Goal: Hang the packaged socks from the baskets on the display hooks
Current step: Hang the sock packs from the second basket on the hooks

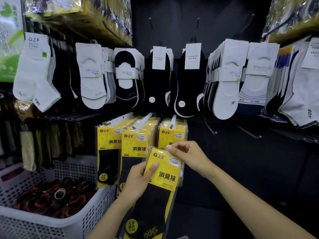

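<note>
I hold one yellow-and-black packaged pair of socks (163, 171) in front of the lower display row. My left hand (138, 180) grips its left edge, thumb across the yellow card. My right hand (186, 154) pinches the white hanger tab at the pack's top right corner. Three display hooks (173, 121) just above carry rows of the same yellow packs (133, 144). The rightmost stack sits directly behind my right hand. A grey perforated basket (82, 171) stands at the lower left, holding dark packaged socks with red trim (51, 199).
White and black no-show socks (160, 80) hang on the upper row of hooks. Bare hooks (211, 130) stick out from the dark panel to the right of the yellow packs. More sock racks crowd the left and right sides.
</note>
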